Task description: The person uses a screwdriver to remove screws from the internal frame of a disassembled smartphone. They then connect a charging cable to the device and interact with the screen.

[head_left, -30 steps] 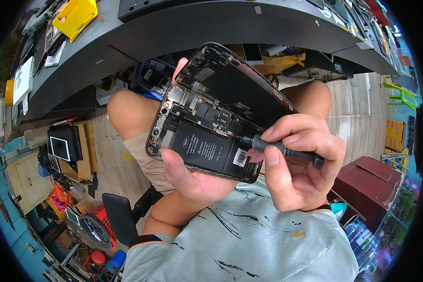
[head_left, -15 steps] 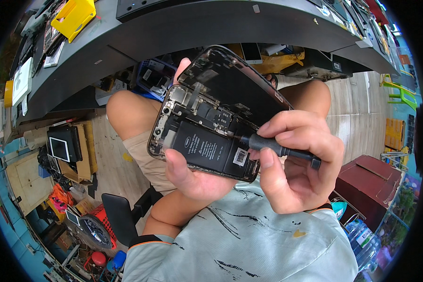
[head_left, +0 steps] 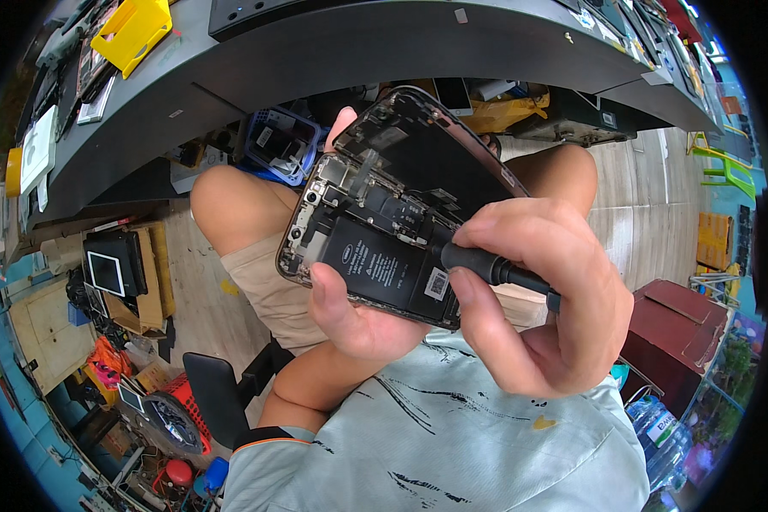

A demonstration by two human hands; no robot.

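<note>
Opened phone [head_left: 375, 264] clamped in left hand [head_left: 371, 331], beneath screwdriver [head_left: 476, 264] pinched by right hand [head_left: 587, 324]; tip unclear.

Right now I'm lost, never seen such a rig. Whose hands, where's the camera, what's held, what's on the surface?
No machine: these are one person's bare hands. The picture comes from the left of two fisheye cameras worn on the head, looking down, so straight edges bend. The left hand holds an opened phone, its screen tilted up and its battery exposed. The right hand grips a dark screwdriver-like tool; its tip is hard to make out. Ahead, a grey desk carries a yellow plastic holder at the left.
</note>
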